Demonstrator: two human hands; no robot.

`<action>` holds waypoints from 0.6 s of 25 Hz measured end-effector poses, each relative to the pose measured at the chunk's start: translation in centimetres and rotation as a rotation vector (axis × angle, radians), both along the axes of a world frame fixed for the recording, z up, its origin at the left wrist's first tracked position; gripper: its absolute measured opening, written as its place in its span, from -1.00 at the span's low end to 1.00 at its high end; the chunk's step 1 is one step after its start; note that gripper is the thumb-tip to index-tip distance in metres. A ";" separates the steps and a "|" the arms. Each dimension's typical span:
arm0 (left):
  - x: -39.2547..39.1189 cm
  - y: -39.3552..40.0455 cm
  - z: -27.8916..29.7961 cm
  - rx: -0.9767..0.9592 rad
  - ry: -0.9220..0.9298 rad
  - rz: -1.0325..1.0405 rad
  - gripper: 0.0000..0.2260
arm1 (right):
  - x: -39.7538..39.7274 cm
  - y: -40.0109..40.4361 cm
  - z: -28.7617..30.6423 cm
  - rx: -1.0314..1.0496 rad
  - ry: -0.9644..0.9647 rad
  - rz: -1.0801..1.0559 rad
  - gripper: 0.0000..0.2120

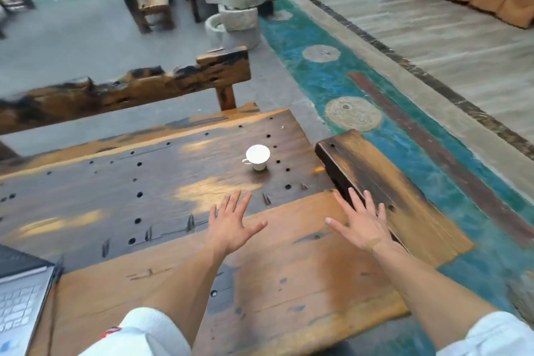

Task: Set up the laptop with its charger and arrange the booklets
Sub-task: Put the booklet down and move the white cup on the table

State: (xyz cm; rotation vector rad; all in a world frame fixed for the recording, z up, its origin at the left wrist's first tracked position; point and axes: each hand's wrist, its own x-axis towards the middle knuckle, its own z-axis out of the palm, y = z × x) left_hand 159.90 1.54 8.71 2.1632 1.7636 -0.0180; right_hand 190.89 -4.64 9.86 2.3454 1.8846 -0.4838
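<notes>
Far left, the open laptop (pixel 20 298) sits at the edge of the wooden surface (pixel 289 283) with a dark cable (pixel 53 306) running down beside it, probably the charger lead, so I'd guess that part is mostly sorted. Left hand (pixel 231 225) and right hand (pixel 361 225) both hover spread wide, holding nothing, near a white teacup (pixel 258 156). No booklets in sight, so finding them looks like the next job, and there's no readable writing anywhere.

Laptop (pixel 20 298) cut off by left edge; background furniture seemingly blurred.
</notes>
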 end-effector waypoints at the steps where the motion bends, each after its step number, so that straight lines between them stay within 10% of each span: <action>1: 0.6 0.3 0.1 0.002 -0.001 0.046 -0.22 | 1.0 1.4 0.1 -0.006 0.003 0.038 -0.27; 15: 5.1 2.8 -0.1 -0.087 0.016 0.396 -0.23 | 5.2 15.4 -2.4 -0.110 0.077 0.348 -0.24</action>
